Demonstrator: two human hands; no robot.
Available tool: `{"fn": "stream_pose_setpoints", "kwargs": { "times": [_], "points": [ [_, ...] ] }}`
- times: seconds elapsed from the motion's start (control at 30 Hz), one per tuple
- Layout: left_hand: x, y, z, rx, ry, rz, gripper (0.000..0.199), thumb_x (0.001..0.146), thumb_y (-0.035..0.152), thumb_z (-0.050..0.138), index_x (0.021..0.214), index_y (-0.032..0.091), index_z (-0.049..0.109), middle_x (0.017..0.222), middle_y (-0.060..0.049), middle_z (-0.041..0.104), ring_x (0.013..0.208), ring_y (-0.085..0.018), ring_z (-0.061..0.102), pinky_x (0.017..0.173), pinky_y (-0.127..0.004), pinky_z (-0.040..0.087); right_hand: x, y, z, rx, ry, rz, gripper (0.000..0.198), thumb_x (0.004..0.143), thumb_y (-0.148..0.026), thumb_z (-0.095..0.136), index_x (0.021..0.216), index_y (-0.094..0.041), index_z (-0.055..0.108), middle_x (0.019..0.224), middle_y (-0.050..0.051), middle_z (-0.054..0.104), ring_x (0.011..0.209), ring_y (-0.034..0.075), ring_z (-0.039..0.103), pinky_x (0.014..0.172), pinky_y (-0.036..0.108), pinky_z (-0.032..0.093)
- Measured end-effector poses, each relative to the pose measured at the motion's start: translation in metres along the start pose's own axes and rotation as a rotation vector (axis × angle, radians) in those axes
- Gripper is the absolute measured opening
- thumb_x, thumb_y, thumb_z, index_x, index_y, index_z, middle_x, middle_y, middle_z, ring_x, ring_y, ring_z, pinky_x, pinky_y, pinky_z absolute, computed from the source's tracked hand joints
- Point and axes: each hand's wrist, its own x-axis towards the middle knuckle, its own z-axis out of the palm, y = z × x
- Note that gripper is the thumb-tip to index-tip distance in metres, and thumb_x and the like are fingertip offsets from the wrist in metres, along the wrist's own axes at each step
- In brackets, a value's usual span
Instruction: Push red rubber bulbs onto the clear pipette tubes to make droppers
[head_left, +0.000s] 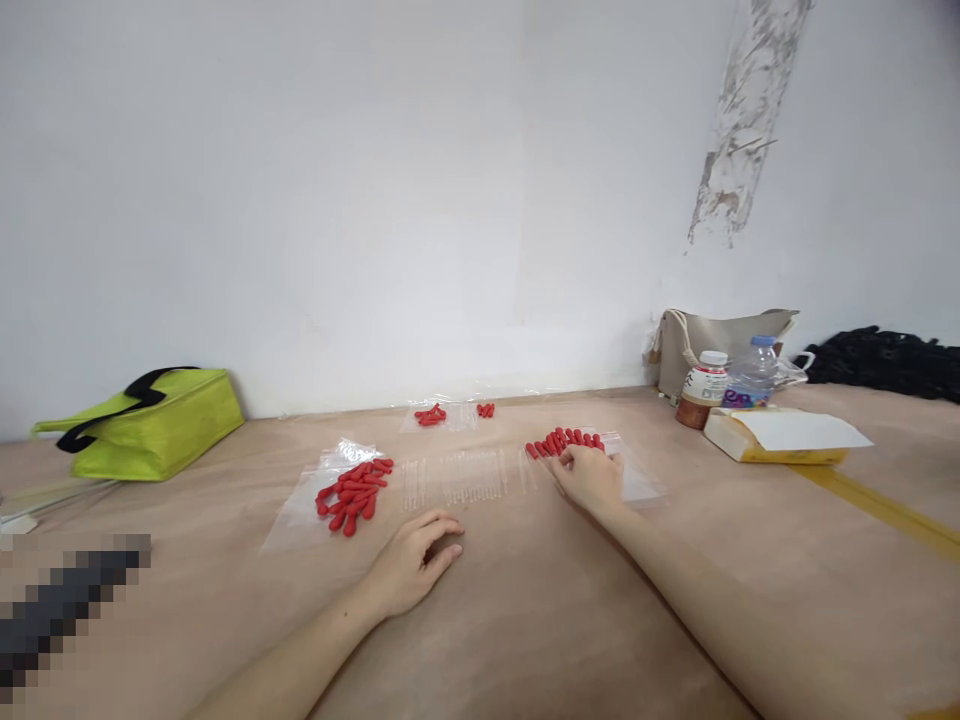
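My right hand (589, 478) is at a row of red rubber dropper bulbs (562, 438), its fingers bent and pinched near the row's left end; whatever they hold is hidden. My left hand (416, 562) rests on the table with thumb and fingers apart, nothing in it. Between and beyond the hands lies a row of thin clear tubes (476, 478). Further left, a loose pile of red bulbs (354, 492) sits on a clear plastic bag (296, 515). The row by my right hand partly lies on another clear bag (637, 480).
Near the wall lie small groups of red bulbs (430, 415) on clear plastic. A lime-green bag (180, 425) stands at the left. To the right are a brown-filled bottle (701, 390), a blue-capped bottle (752, 375), a yellow-and-white box (780, 435) and a beige bag (731, 335).
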Motion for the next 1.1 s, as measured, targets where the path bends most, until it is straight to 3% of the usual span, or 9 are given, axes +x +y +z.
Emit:
{"fn": "stream_pose_setpoints", "kwargs": {
  "times": [0.1, 0.27, 0.67, 0.8, 0.9, 1.1],
  "points": [
    [0.000, 0.000, 0.000, 0.001, -0.003, 0.004, 0.021, 0.083, 0.027, 0.044, 0.098, 0.023, 0.058, 0.100, -0.004, 0.057, 0.088, -0.016, 0.054, 0.078, -0.028, 0.042, 0.000, -0.017, 0.005, -0.049, -0.071, -0.059, 0.033, 0.079, -0.041, 0.040, 0.071, -0.021, 0.064, 0.075, 0.006, 0.064, 0.078, 0.020, 0.054, 0.079, 0.038, 0.022],
    [-0.002, 0.000, -0.001, -0.005, -0.011, -0.003, 0.021, 0.082, 0.026, 0.045, 0.099, 0.023, 0.057, 0.100, -0.004, 0.057, 0.088, -0.016, 0.054, 0.077, -0.027, 0.042, 0.011, -0.036, 0.013, -0.155, -0.216, -0.013, 0.028, 0.077, -0.033, 0.042, 0.076, -0.017, 0.064, 0.076, 0.010, 0.064, 0.075, 0.023, 0.056, 0.076, 0.040, 0.024],
    [-0.003, 0.003, 0.000, 0.026, 0.033, 0.001, 0.021, 0.082, 0.028, 0.045, 0.098, 0.023, 0.058, 0.097, -0.004, 0.057, 0.089, -0.017, 0.053, 0.078, -0.028, 0.042, 0.021, -0.052, 0.021, -0.190, -0.290, -0.015, 0.017, 0.071, -0.018, 0.047, 0.075, -0.014, 0.063, 0.076, 0.012, 0.064, 0.071, 0.023, 0.059, 0.073, 0.039, 0.025],
    [0.000, -0.005, -0.010, 0.209, 0.225, -0.093, 0.019, 0.080, 0.033, 0.047, 0.082, 0.022, 0.061, 0.085, -0.004, 0.058, 0.084, -0.019, 0.052, 0.076, -0.032, 0.040, 0.013, -0.050, 0.015, -0.196, -0.234, -0.041, 0.023, 0.076, -0.022, 0.043, 0.074, -0.011, 0.063, 0.076, 0.015, 0.063, 0.072, 0.024, 0.058, 0.071, 0.037, 0.025],
    [0.004, -0.022, -0.033, 0.409, 0.323, -0.218, 0.019, 0.078, 0.033, 0.047, 0.071, 0.020, 0.059, 0.077, -0.003, 0.058, 0.080, -0.021, 0.052, 0.073, -0.034, 0.039, 0.000, -0.043, 0.008, -0.202, -0.139, -0.095, 0.026, 0.081, -0.024, 0.037, 0.081, -0.010, 0.060, 0.083, 0.016, 0.062, 0.080, 0.025, 0.056, 0.073, 0.037, 0.024],
    [-0.003, -0.057, -0.081, 0.633, 0.129, -0.393, 0.016, 0.070, 0.034, 0.054, 0.060, 0.021, 0.053, 0.072, -0.005, 0.058, 0.076, -0.027, 0.054, 0.062, -0.035, 0.037, -0.030, -0.015, 0.003, -0.132, 0.103, -0.366, 0.021, 0.085, -0.023, 0.035, 0.080, -0.014, 0.053, 0.073, 0.007, 0.062, 0.071, 0.019, 0.054, 0.068, 0.031, 0.023]
  ]
}}
